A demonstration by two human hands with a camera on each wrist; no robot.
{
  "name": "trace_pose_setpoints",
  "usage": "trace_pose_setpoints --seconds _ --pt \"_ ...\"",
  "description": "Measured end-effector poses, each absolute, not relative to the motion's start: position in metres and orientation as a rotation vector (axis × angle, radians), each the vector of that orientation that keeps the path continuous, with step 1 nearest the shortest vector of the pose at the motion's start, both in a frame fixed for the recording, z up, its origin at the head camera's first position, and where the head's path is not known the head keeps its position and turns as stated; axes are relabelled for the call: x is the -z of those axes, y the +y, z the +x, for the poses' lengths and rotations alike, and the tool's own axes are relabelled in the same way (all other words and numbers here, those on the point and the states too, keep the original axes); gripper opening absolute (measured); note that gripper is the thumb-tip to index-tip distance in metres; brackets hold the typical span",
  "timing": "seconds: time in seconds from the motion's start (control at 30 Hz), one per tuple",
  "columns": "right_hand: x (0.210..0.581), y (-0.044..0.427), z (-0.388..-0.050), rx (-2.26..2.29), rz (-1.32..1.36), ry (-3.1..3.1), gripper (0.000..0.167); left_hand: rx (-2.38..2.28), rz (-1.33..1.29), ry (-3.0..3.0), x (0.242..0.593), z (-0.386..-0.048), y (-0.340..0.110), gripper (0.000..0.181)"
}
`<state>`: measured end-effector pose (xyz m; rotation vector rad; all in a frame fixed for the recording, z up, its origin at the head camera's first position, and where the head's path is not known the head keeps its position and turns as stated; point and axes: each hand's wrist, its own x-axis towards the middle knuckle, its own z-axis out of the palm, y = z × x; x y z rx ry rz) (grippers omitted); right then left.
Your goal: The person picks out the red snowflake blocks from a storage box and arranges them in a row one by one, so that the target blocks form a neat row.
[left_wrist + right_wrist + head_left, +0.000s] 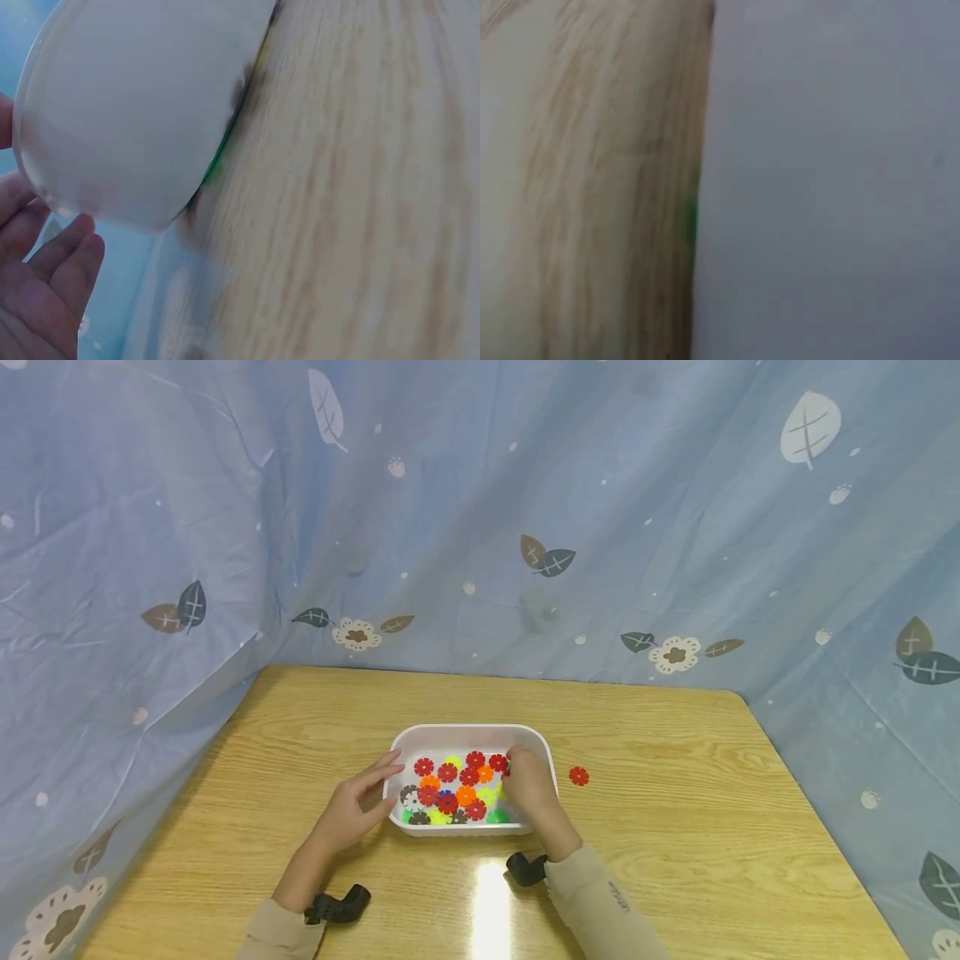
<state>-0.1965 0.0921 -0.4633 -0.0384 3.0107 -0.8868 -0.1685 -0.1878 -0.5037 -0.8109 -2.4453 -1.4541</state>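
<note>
A white plastic tray (472, 829) holds several notched plastic discs in red, orange, yellow, green, brown, white and blue. My left hand (351, 810) is at its left end, thumb and fingers spread against the rim. In the left wrist view, extended fingers (75, 259) of that hand touch or lie close to the tray's outer wall (142, 112). My right hand (531, 789) reaches over the near right rim into the tray, fingers bent downward. A bit of green shows beside its fingertips, which are mostly hidden. The tray wall (825, 180) fills much of the right wrist view.
One red notched disc (578, 776) lies on the wooden table (675, 827), right of the tray. Black wrist mounts (341, 905) sit by both sleeves. A blue leaf-patterned cloth (465, 510) hangs behind the table and along its sides.
</note>
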Motion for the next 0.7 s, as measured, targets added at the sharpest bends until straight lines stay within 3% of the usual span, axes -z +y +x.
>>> trace_pose_setpoints --seconds 0.27,0.7 --pt "0.4651 0.0886 -0.1976 0.673 -0.028 3.074 0.02 1.477 -0.788 -2.441 0.5004 -0.1671 -0.1886 0.039" --pt "0.4659 0.0889 -0.1969 0.577 -0.044 3.08 0.017 1.487 -0.793 -2.442 0.5008 -0.1669 -0.1882 0.04"
